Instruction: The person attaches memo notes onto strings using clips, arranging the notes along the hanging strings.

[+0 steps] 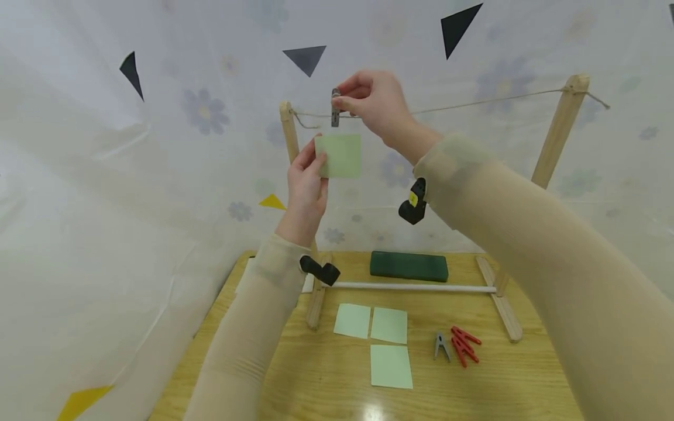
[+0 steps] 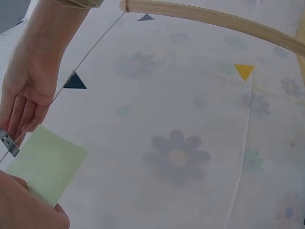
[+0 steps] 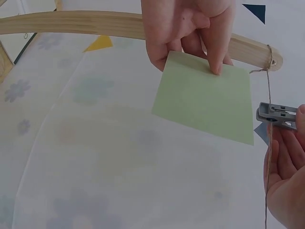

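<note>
My left hand pinches a square of pale green paper by its left edge, just below a thin twine. Higher up, the right hand holds a grey clothespin between thumb and fingers. In the right wrist view the clothespin lies across the twine, and the paper is apart from it. Whether the clothespin's jaws grip the twine cannot be told. The left wrist view shows the paper close under the clothespin.
The twine runs between two wooden posts, joined low down by a white rod. On the table lie pale green papers, red clothespins and another grey clothespin. Behind the rod sits a dark green box.
</note>
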Motion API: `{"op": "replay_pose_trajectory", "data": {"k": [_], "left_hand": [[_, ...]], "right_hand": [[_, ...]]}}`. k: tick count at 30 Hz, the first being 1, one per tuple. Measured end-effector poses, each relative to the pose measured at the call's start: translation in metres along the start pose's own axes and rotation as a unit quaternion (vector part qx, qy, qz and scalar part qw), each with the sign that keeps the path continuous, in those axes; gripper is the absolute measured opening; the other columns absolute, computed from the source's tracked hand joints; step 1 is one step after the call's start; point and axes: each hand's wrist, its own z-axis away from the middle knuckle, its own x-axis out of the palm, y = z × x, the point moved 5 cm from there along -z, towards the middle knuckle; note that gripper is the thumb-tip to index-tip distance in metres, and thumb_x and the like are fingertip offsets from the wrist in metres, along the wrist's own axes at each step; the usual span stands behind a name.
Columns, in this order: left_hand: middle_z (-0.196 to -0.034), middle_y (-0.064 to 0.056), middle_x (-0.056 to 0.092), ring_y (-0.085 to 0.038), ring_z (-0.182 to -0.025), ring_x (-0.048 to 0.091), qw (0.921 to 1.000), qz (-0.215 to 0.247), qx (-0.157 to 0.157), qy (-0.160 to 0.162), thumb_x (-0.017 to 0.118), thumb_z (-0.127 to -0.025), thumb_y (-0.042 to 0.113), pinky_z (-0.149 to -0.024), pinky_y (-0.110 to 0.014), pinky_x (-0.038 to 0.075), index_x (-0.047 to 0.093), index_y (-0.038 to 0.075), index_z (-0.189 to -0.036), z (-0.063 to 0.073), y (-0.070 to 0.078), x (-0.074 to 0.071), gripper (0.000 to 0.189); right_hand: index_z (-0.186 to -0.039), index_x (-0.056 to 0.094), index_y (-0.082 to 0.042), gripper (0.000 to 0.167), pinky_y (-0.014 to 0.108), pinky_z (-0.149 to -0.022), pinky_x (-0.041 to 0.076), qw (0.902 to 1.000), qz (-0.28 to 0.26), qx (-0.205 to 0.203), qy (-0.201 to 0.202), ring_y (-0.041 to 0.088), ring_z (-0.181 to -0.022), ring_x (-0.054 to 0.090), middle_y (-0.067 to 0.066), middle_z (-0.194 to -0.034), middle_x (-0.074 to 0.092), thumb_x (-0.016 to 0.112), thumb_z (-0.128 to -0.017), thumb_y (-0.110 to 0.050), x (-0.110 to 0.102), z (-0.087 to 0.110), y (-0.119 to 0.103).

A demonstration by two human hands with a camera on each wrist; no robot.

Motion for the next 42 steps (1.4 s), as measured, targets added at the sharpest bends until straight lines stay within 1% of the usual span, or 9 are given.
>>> {"op": "replay_pose_trajectory", "data": {"k": [4, 9, 17, 21, 24, 28, 36, 42], "left_hand": [[-0.145, -0.010, 0.052, -0.023, -0.133, 0.051, 1.0000, -0.001, 0.002, -0.002, 0.050, -0.100, -0.003, -0.112, -0.034, 0.040, 0.051, 0.000, -0.142, 0.0011, -0.0004, 0.0005, 0.042], [-0.145, -0.012, 0.052, -0.024, -0.133, 0.051, 1.0000, 0.000, 0.004, -0.006, 0.049, -0.100, -0.002, -0.112, -0.034, 0.040, 0.050, 0.000, -0.142, 0.0007, -0.0003, 0.0015, 0.042], [-0.144, -0.015, 0.052, -0.024, -0.133, 0.051, 1.0000, 0.007, 0.005, 0.004, 0.049, -0.100, -0.004, -0.113, -0.035, 0.040, 0.050, -0.001, -0.142, -0.0002, -0.0005, 0.0027, 0.042], [-0.144, -0.017, 0.051, -0.025, -0.132, 0.051, 0.9997, 0.018, 0.008, 0.013, 0.049, -0.100, -0.005, -0.112, -0.034, 0.040, 0.049, -0.001, -0.142, -0.0006, -0.0013, 0.0030, 0.043], [-0.145, -0.017, 0.051, -0.025, -0.132, 0.051, 0.9992, 0.032, 0.014, 0.017, 0.050, -0.100, -0.005, -0.112, -0.034, 0.041, 0.050, -0.001, -0.142, -0.0003, -0.0017, 0.0039, 0.043], [-0.145, -0.016, 0.050, -0.026, -0.133, 0.051, 0.9985, 0.047, 0.024, 0.016, 0.050, -0.100, -0.005, -0.112, -0.034, 0.041, 0.050, -0.001, -0.143, 0.0005, -0.0018, 0.0052, 0.043], [-0.147, -0.015, 0.047, -0.025, -0.135, 0.048, 0.9970, 0.066, 0.040, 0.004, 0.048, -0.100, -0.005, -0.113, -0.034, 0.039, 0.048, -0.002, -0.144, 0.0002, -0.0002, 0.0067, 0.044], [-0.146, -0.015, 0.048, -0.025, -0.135, 0.049, 0.9960, 0.076, 0.044, 0.011, 0.048, -0.100, -0.005, -0.113, -0.033, 0.040, 0.049, -0.002, -0.143, 0.0000, 0.0000, 0.0076, 0.043]], "right_hand": [[-0.111, 0.069, -0.008, 0.025, 0.027, -0.087, 0.052, 0.9997, 0.021, 0.009, -0.005, 0.013, -0.095, 0.067, 0.004, -0.109, 0.074, 0.072, -0.091, -0.024, 0.0007, 0.0011, 0.0018], [-0.111, 0.069, -0.007, 0.026, 0.027, -0.092, 0.052, 0.9995, 0.021, 0.019, -0.011, 0.013, -0.094, 0.068, 0.004, -0.109, 0.074, 0.071, -0.091, -0.024, 0.0006, 0.0014, 0.0022], [-0.111, 0.069, -0.007, 0.026, 0.027, -0.094, 0.052, 0.9989, 0.033, 0.023, -0.023, 0.014, -0.094, 0.068, 0.004, -0.107, 0.074, 0.071, -0.092, -0.025, 0.0010, 0.0033, 0.0039], [-0.114, 0.069, -0.006, 0.028, 0.029, -0.095, 0.052, 0.9987, 0.037, 0.021, -0.028, 0.014, -0.095, 0.068, 0.006, -0.112, 0.074, 0.070, -0.093, -0.025, 0.0019, 0.0043, 0.0052], [-0.118, 0.068, -0.006, 0.031, 0.029, -0.095, 0.052, 0.9980, 0.053, 0.016, -0.032, 0.014, -0.095, 0.068, 0.007, -0.115, 0.073, 0.068, -0.094, -0.026, 0.0023, 0.0041, 0.0053], [-0.120, 0.068, -0.008, 0.033, 0.027, -0.094, 0.052, 0.9962, 0.079, 0.010, -0.036, 0.013, -0.096, 0.068, 0.007, -0.116, 0.073, 0.067, -0.094, -0.029, 0.0027, 0.0035, 0.0050], [-0.123, 0.067, -0.009, 0.036, 0.026, -0.095, 0.052, 0.9949, 0.090, 0.017, -0.042, 0.012, -0.094, 0.069, 0.006, -0.118, 0.072, 0.067, -0.095, -0.030, 0.0036, 0.0033, 0.0022], [-0.128, 0.064, -0.011, 0.039, 0.028, -0.097, 0.051, 0.9931, 0.102, 0.020, -0.053, 0.014, -0.092, 0.070, 0.006, -0.119, 0.072, 0.066, -0.095, -0.032, 0.0038, 0.0048, -0.0006]]}}
